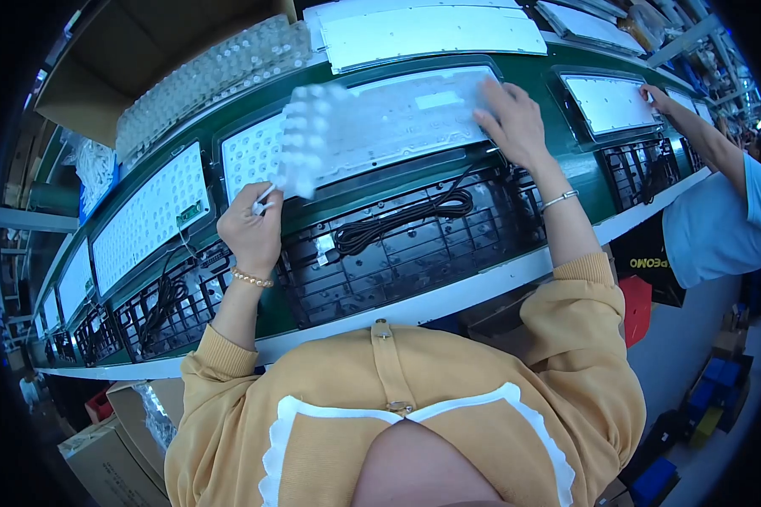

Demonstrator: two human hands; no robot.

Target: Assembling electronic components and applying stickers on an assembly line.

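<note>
My left hand (252, 226) is closed, a small white piece (265, 201) showing between its fingers. Just above these fingers, a translucent bumpy lens strip (304, 144) stands tilted and smeared by motion; its lower end meets the fingertips. Behind it lies a light panel (249, 156) with rows of round dots, partly covered by a hazy translucent sheet (389, 127). Fingers spread and slightly blurred, my right hand (516, 127) is at the right end of this sheet; whether it touches is unclear. Below the panel, a coiled black cable (406, 220) rests on a black ribbed frame (364, 279).
Stacked translucent lens strips (211, 89) stand at the back left beside a cardboard box (93, 93). White panels (431, 38) lie behind. More dotted panels (152, 215) line the green bench (562, 177) to the left. At right, a co-worker's hand (655, 100) touches another panel (604, 106).
</note>
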